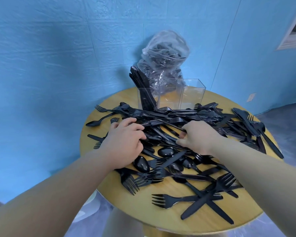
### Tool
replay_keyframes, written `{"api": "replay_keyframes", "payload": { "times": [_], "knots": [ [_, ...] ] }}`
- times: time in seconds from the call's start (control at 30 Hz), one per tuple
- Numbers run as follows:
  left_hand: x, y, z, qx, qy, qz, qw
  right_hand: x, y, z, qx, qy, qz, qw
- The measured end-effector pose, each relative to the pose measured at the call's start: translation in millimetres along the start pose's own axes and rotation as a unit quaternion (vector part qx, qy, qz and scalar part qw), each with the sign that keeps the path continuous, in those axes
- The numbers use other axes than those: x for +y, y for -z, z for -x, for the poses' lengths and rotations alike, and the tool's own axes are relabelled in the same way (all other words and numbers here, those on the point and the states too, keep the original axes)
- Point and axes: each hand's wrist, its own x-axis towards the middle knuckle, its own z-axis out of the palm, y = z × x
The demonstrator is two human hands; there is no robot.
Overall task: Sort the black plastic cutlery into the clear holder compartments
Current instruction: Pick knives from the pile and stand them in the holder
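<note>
Resting on the cutlery pile (186, 117), left hand (125, 139) fingers relaxed, right hand (197, 137) pinching a knife (169, 124)

Round wooden table (126, 200), light yellow-tan top. A dense heap of black plastic cutlery (178, 127) (forks, spoons, knives) covers most of it, crisscrossed. At the far edge stands a clear holder (191, 98); its left compartment holds upright knives (143, 89). Just behind the holder sits a clear plastic bag (166, 53) of more black cutlery.
</note>
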Motion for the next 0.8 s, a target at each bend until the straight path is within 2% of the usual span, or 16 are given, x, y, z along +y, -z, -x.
{"api": "replay_keyframes", "payload": {
  "times": [0.2, 0.53, 0.7, 0.8],
  "knots": [
    [4.3, 1.7, 5.6, 0.044, 0.007, 0.028, 0.999, -6.5, 2.6, 0.3, -0.023, 0.001, 0.024, 0.999],
    [19.3, 15.6, -14.9, 0.076, -0.002, 0.033, 0.997, 23.9, 34.1, 38.4, 0.072, 0.009, -0.027, 0.997],
    [39.8, 29.7, -20.8, 0.072, -0.012, 0.103, 0.992, 34.5, 42.2, 54.4, 0.128, 0.010, -0.075, 0.989],
    [44.4, 37.1, -20.9, 0.084, 0.018, 0.160, 0.983, 35.3, 40.4, 56.5, 0.135, 0.020, -0.080, 0.987]
  ]
}}
